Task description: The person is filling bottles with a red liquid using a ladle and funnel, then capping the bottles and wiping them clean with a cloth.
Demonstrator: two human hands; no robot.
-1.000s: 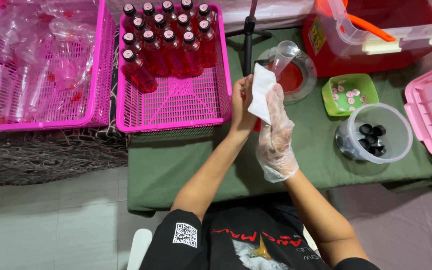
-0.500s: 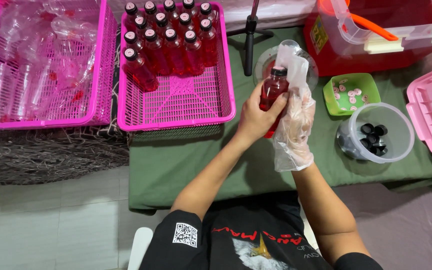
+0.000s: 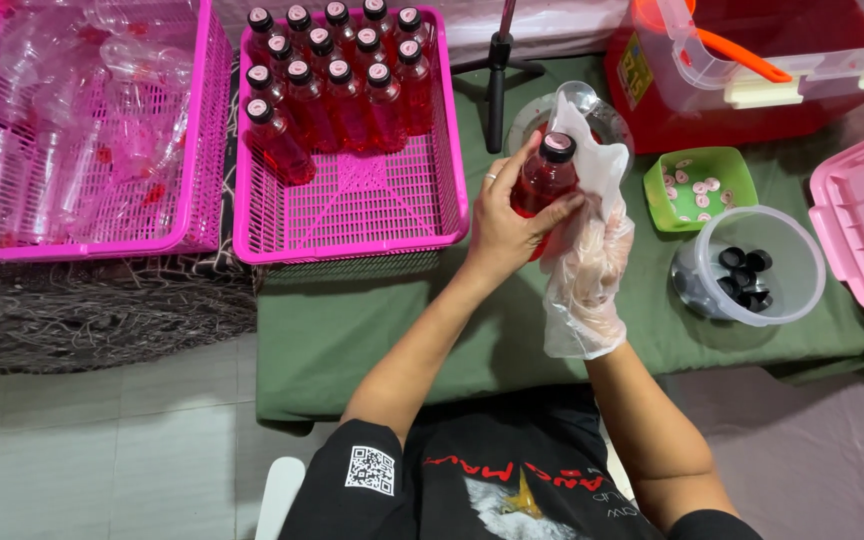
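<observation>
Left hand: bare left hand (image 3: 504, 225) wraps the red-filled bottle (image 3: 544, 182) above the green cloth (image 3: 472, 320).
Right hand: gloved right hand (image 3: 587, 262) presses a white wipe (image 3: 592, 150) against the bottle.
Nearby: pink basket (image 3: 352, 215) of capped bottles, tub of black caps (image 3: 747, 265).

From up here I see my bare left hand (image 3: 507, 225) wrapped around a small red-filled bottle (image 3: 544, 185) with a dark cap, while my right hand (image 3: 587, 265), in a loose clear plastic glove, touches the bottle's right side. To the left, a pink basket (image 3: 352, 215) holds more capped red bottles (image 3: 337, 85) at its far end. To the right stand a green tray (image 3: 697, 188) and a clear tub of black caps (image 3: 752, 265) on the green cloth (image 3: 372, 330).
</observation>
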